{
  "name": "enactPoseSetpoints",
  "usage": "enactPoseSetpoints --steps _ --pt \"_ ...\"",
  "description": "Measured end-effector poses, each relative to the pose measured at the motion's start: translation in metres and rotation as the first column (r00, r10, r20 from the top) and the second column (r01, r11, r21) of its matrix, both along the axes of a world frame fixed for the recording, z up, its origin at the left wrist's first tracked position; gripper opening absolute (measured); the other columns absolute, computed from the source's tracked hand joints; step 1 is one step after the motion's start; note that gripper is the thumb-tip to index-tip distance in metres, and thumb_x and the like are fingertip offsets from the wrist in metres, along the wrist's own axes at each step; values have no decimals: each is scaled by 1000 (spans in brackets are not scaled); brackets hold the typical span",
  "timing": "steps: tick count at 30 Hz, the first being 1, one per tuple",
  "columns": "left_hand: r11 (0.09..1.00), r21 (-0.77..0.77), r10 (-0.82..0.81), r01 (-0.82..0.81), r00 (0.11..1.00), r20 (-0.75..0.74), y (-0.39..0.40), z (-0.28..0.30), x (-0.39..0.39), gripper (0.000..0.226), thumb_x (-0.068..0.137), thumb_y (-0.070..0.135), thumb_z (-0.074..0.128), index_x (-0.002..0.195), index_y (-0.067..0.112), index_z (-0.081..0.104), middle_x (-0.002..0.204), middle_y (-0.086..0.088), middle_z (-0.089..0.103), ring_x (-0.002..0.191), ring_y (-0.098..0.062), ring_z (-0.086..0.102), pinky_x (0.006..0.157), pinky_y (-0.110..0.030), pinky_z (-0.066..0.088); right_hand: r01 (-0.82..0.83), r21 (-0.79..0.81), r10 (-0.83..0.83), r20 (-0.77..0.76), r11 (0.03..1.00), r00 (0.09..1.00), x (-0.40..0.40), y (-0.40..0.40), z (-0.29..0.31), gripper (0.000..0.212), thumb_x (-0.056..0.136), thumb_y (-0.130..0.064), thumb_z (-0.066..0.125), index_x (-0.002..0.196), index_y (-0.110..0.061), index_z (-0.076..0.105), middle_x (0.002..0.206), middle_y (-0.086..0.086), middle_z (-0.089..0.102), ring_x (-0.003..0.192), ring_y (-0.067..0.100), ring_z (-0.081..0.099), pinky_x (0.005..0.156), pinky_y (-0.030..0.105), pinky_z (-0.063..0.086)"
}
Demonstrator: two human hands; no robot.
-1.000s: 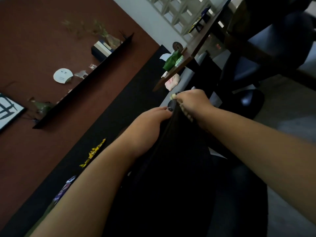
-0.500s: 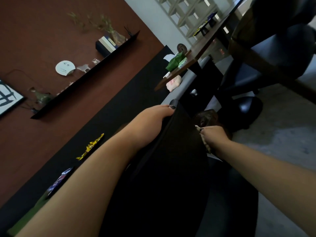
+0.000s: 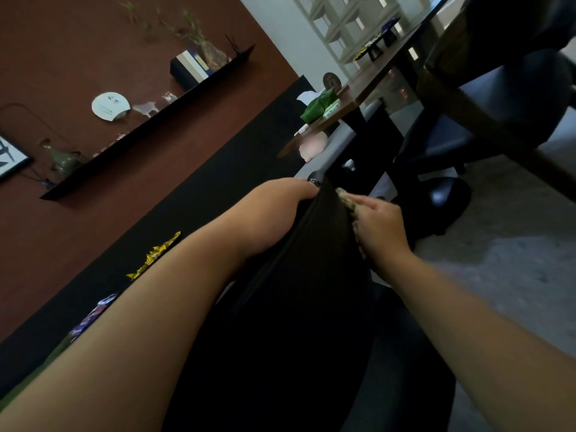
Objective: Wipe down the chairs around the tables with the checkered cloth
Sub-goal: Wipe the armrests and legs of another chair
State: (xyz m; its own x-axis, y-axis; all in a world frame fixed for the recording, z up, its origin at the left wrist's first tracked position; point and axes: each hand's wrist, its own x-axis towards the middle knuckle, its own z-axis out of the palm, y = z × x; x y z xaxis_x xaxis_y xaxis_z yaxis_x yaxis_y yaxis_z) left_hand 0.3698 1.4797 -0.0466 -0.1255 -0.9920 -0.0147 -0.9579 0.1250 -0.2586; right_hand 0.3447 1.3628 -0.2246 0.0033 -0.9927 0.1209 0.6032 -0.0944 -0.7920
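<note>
A black chair [image 3: 299, 300] fills the lower middle of the view, its back seen from above. My left hand [image 3: 277, 210] grips the top left edge of the chair back, fingers curled over it. My right hand [image 3: 380, 226] holds the bunched checkered cloth [image 3: 347, 201] and presses it against the right edge of the chair back, near the top. Only a small strip of the cloth shows past my fingers.
A dark table [image 3: 371, 85] with green items stands ahead, another dark chair [image 3: 436, 194] beyond it on the right. A long black counter [image 3: 187, 207] with a yellow wrapper [image 3: 156, 255] runs along the left, under a wall shelf [image 3: 149, 123]. Grey floor lies to the right.
My right hand with the cloth went down the right edge of the chair back and has come back up near the top. My left hand kept its grip on the top.
</note>
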Motion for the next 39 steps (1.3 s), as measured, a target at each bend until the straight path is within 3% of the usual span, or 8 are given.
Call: enactPoseSetpoints --steps 4,8,11,14,16,19,29,39 --pt "1000 -1 5 -5 1000 13 0 0 1 40 97 0 38 128 15 60 139 -2 52 122 -14 46 71 -10 26 -58 194 79 -97 979 992 10 -6 -37 14 89 -21 64 83 -28 76 79 -7 73 77 11 68 69 25 54" --pt "1000 -1 26 -26 1000 -6 2 0 0 40 98 1 38 126 19 60 134 3 54 118 -11 48 75 -13 28 -266 374 284 7 888 959 9 -8 -40 49 88 -38 64 46 -16 54 36 -1 44 28 13 39 33 19 32" --pt "999 0 43 -43 999 -9 3 1 0 37 99 4 38 123 22 60 126 4 56 101 -4 46 67 -16 33 -278 405 299 13 871 954 7 2 -37 44 88 -38 64 53 -14 56 40 1 48 31 14 41 36 20 34" --pt "999 6 49 -49 999 -6 3 0 -1 37 98 3 37 125 18 59 126 -2 56 99 -5 42 69 -17 29 -188 425 202 13 886 979 7 22 -40 26 89 -25 60 93 -2 70 76 14 66 63 21 58 62 32 50" --pt "998 0 65 -65 998 3 3 0 -1 38 98 3 36 124 17 59 123 -2 55 100 -7 42 76 -16 27 -199 478 200 48 855 979 7 36 -44 23 90 -25 58 89 -5 69 78 11 63 68 23 59 71 35 51" --pt "997 -5 77 -77 997 3 1 0 1 35 99 6 37 120 22 60 119 0 55 101 -10 46 80 -23 30 -188 520 184 61 833 981 8 57 -44 30 91 -28 55 66 -11 57 65 7 56 55 20 52 55 31 46" --pt "974 -131 148 -185 957 -251 7 -4 -4 33 99 27 42 114 5 62 86 -2 55 80 -16 51 60 -20 38 -78 615 -6 134 785 991 15 129 -46 27 94 -30 54 77 -14 69 54 0 60 47 15 55 44 25 42" --pt "991 -29 120 -132 955 -271 98 -4 7 44 100 50 36 125 22 58 109 1 63 88 -8 58 65 -18 39 -62 677 -46 140 733 989 7 164 -35 21 89 -23 58 70 -14 62 51 -1 51 37 12 42 33 18 32"
